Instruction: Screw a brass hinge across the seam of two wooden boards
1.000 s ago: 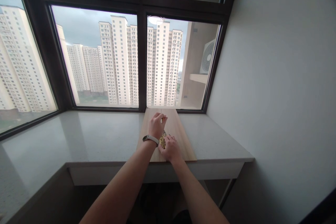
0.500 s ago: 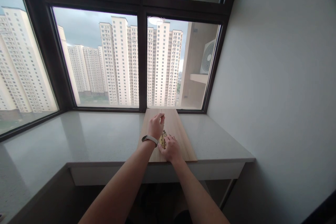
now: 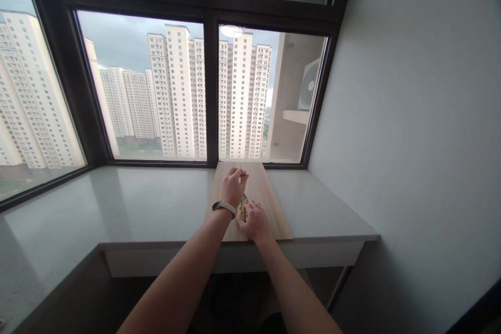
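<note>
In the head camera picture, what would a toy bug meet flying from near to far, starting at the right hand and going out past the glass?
Right hand → left hand → window frame → towers.

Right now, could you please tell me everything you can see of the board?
The board is flat, straight-sided and pale, with what looks like wood grain. It lies on the light counter, far end by the window frame, near end at the counter's front edge. A yellow-and-black thing appears to rest on it, partly covered by the right hand; whether the left hand touches it is unclear.
</note>
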A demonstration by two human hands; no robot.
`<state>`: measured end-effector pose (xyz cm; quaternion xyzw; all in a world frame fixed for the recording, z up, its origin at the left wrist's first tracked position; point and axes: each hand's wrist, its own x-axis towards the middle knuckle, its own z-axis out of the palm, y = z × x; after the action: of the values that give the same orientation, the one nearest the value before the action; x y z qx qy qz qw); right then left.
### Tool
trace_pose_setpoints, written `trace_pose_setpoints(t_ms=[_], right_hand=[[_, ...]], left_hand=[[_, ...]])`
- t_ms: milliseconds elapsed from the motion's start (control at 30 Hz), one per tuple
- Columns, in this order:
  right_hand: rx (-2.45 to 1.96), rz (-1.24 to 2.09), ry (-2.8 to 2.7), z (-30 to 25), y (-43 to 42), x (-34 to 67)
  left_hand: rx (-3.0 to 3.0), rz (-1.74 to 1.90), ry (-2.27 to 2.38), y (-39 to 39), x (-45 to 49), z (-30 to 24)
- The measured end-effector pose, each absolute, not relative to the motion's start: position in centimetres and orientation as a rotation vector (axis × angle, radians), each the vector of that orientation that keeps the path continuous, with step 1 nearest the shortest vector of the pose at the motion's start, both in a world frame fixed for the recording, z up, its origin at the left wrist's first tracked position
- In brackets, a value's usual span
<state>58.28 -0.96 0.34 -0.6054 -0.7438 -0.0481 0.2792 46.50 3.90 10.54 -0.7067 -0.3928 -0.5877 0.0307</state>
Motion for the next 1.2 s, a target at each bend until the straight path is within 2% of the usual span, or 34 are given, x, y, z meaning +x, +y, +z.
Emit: trace_pose_setpoints(t_ms=[1200], right_hand=[[-1.583, -0.163, -1.982, 0.05, -0.72, 58.26]], left_hand=[[-2.153, -1.857, -1.195, 4.06, 46.91, 10.03]])
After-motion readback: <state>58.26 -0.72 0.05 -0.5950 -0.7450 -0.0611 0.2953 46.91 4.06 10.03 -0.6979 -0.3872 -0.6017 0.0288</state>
